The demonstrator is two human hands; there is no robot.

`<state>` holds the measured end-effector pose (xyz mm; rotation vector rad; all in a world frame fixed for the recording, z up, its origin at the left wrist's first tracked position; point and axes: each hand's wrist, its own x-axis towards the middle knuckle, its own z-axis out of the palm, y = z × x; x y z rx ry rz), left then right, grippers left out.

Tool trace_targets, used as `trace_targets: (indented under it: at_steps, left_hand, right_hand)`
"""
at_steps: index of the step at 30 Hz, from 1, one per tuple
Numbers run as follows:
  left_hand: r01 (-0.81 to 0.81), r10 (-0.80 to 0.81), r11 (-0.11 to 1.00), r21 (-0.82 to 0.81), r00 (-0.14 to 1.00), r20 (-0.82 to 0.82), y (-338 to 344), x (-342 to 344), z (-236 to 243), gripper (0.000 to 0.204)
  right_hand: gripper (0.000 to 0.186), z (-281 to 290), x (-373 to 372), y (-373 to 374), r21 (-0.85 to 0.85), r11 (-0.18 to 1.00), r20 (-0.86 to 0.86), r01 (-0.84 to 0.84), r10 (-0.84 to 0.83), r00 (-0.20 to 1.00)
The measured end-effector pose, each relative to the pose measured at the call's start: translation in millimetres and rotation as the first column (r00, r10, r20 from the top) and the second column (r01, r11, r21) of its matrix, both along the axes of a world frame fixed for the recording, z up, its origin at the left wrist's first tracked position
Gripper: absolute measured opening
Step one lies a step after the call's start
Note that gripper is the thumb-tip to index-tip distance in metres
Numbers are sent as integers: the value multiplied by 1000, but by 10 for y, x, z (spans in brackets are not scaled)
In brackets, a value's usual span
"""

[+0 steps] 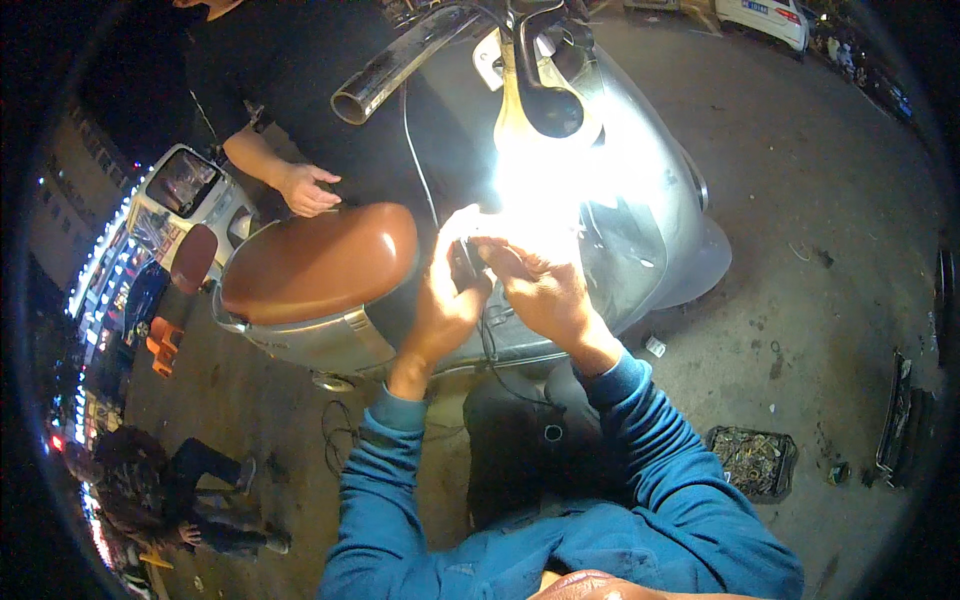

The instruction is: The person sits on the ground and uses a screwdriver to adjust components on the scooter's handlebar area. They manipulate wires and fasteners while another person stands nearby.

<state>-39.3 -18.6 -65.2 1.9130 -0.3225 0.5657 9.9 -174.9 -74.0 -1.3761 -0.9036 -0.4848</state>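
Note:
My left hand (pixel 447 296) and my right hand (pixel 547 292) come together in front of a grey motor scooter (pixel 620 250). Their fingers are closed in a pinch around something small, which the fingers and a strong white glare hide. Below them a thin dark cable (pixel 488 345) hangs toward my knees; whether it joins what I hold, I cannot tell. Just beyond my fingers, the glare (pixel 545 180) washes out the scooter's front. Above it are a black brake lever (pixel 551 108) and a bare metal handlebar tube (pixel 400 65).
Left of my hands is the brown scooter seat (pixel 320 262), with another person's hand (pixel 308 190) over it. A tray of small parts (pixel 752 463) lies on the ground at right. Coiled cable (pixel 340 437) lies at lower left, and someone sits (pixel 170 490) farther left.

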Motion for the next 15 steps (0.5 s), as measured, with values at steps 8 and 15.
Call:
trace_targets:
  at_steps: [8, 15]
  left_hand:
    - [82, -83, 995, -60, 996, -28, 41, -39, 64, 61]
    - [57, -55, 995, -84, 998, 20, 13, -13, 85, 53]
  right_hand:
    - [19, 72, 21, 17, -50, 994, 90, 101, -96, 991]
    - [15, 139, -34, 22, 33, 991, 34, 129, -130, 991]
